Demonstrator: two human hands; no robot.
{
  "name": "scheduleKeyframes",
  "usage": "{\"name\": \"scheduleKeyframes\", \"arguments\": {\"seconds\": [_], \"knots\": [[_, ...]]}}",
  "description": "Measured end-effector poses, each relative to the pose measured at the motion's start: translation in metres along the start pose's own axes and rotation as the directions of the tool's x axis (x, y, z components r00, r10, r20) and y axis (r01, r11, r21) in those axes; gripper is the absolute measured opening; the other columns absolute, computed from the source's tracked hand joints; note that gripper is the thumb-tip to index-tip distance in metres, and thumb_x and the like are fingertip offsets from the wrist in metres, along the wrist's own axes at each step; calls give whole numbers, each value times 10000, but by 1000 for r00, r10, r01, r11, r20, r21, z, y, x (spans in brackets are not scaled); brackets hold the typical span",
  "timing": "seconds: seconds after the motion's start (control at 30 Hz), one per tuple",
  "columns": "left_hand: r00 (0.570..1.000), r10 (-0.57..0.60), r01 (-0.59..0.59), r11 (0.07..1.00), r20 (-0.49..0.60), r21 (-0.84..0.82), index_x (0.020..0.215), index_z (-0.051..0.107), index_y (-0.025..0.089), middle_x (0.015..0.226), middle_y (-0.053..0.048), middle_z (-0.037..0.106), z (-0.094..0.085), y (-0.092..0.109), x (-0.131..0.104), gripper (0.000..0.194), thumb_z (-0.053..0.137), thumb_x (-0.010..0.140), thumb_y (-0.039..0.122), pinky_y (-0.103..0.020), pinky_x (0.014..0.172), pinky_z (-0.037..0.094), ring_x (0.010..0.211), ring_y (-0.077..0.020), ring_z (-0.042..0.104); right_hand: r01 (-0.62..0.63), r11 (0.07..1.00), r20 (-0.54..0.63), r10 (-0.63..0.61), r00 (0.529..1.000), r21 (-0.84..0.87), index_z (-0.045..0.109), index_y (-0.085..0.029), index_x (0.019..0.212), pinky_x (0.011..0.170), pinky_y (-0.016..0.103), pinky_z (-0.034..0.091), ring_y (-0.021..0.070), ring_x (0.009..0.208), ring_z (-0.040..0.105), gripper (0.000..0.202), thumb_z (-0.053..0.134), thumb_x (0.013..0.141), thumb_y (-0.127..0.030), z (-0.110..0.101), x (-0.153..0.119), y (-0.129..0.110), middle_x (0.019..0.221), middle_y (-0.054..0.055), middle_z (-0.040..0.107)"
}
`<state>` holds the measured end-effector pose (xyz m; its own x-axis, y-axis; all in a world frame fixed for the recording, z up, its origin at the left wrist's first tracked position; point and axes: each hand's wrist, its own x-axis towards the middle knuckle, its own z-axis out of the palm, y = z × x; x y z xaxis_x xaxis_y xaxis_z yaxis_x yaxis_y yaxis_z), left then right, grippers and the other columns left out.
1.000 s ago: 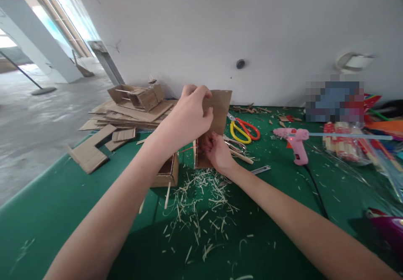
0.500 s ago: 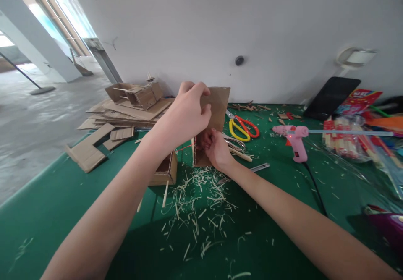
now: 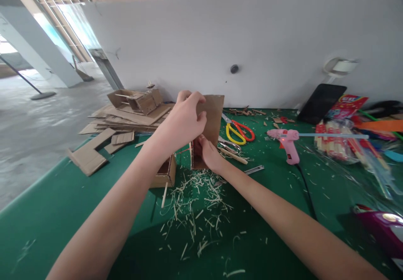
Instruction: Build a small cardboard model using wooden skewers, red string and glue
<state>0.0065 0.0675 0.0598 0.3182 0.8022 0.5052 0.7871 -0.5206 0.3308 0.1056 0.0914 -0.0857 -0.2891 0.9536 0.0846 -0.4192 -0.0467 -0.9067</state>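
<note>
A cardboard box with a tall back panel (image 3: 215,112) stands upright near the table's middle. My left hand (image 3: 188,118) is at the panel's upper left, fingers curled and thumb bent in against it; the far fingertips are hidden. Low down, my right hand (image 3: 211,155) reaches into the box's open lower part with its fingers closed; what they pinch is hidden. A thin red string (image 3: 184,150) runs leftward from the box toward a smaller cardboard box (image 3: 163,177), from which a wooden stick (image 3: 164,194) juts forward. My left forearm covers part of that smaller box.
Wood shavings (image 3: 201,213) litter the green table (image 3: 47,217). Rightward lie scissors (image 3: 239,132), a utility knife (image 3: 254,170), a pink glue gun (image 3: 288,143) with its cord, bagged sticks (image 3: 335,139) and a phone (image 3: 321,103). Cardboard sheets (image 3: 126,118) are stacked at left, below a wall (image 3: 189,40).
The view has tilted up slightly and shifted right. My right hand has turned a little inside the box, its fingers now less visible. My left hand keeps its curled pose at the panel.
</note>
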Motion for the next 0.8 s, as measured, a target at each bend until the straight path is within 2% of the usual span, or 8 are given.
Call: {"name": "scheduleKeyframes", "arguments": {"seconds": [0.2, 0.3, 0.37, 0.47, 0.53, 0.67, 0.77, 0.8], "knots": [[1000, 13, -14, 999, -21, -28, 1122, 518, 159, 1204, -130, 480, -1, 1, 0, 256, 473, 870, 162, -394, 970, 457, 1039, -207, 539, 128, 981, -13, -132, 991, -142, 361, -247, 581, 521, 280, 283, 130, 525, 316, 484, 409, 882, -623, 9, -6, -7, 526, -57, 331], [1000, 5, -6, 999, -17, -43, 1130, 510, 163, 1213, -127, 468, -1, -1, 1, 263, 459, 872, 162, -387, 928, 483, 873, -164, 567, 284, 922, 0, -294, 956, -262, 386, -241, 601, 568, 289, 299, 141, 579, 371, 515, 268, 929, -622, 15, -17, -34, 567, -35, 393], [1000, 0, 0, 999, -13, -48, 1127, 507, 176, 1218, -120, 465, -2, -1, 1, 260, 455, 872, 160, -388, 911, 491, 815, -149, 563, 359, 836, 129, -336, 933, -415, 424, -231, 625, 593, 290, 298, 139, 614, 405, 500, 257, 957, -566, 13, -27, -59, 610, -21, 449], [1000, 0, 0, 999, -14, -53, 1125, 503, 190, 1216, -111, 467, -3, -1, 0, 256, 453, 876, 160, -399, 921, 483, 818, -152, 559, 334, 664, 340, -126, 932, -669, 509, -223, 646, 574, 297, 281, 134, 573, 414, 400, 434, 932, -492, -4, -43, -87, 602, -16, 516], [1000, 11, -12, 998, -14, -54, 1135, 499, 186, 1216, -113, 466, -4, 0, 0, 259, 450, 882, 163, -410, 926, 476, 792, -148, 548, 298, 516, 359, 19, 933, -803, 510, -224, 598, 545, 305, 268, 134, 529, 397, 361, 556, 873, -454, -18, -53, -93, 546, -13, 492], [1000, 21, -22, 999, -19, -46, 1138, 503, 175, 1213, -118, 467, -4, -1, -1, 260, 459, 881, 167, -408, 926, 471, 777, -142, 538, 342, 258, 351, -13, 936, -904, 642, -224, 766, 686, 348, 365, 226, 812, 536, 134, 710, 745, -338, -30, -79, -106, 843, 67, 635], [1000, 22, -23, 999, -17, -47, 1144, 504, 169, 1212, -121, 463, -3, -1, 0, 265, 457, 884, 175, -398, 928, 473, 777, -137, 541, 308, 321, 349, 78, 934, -896, 672, -240, 768, 663, 358, 411, 206, 737, 573, 106, 725, 748, -330, -29, -98, -154, 823, 50, 659], [1000, 24, -24, 999, -14, -48, 1143, 504, 169, 1208, -121, 464, -3, -1, 0, 264, 456, 884, 175, -398, 937, 470, 796, -141, 547, 253, 386, 270, -11, 963, -887, 678, -244, 751, 642, 350, 427, 189, 693, 578, 104, 734, 744, -331, -32, -101, -177, 784, 36, 657]]}}
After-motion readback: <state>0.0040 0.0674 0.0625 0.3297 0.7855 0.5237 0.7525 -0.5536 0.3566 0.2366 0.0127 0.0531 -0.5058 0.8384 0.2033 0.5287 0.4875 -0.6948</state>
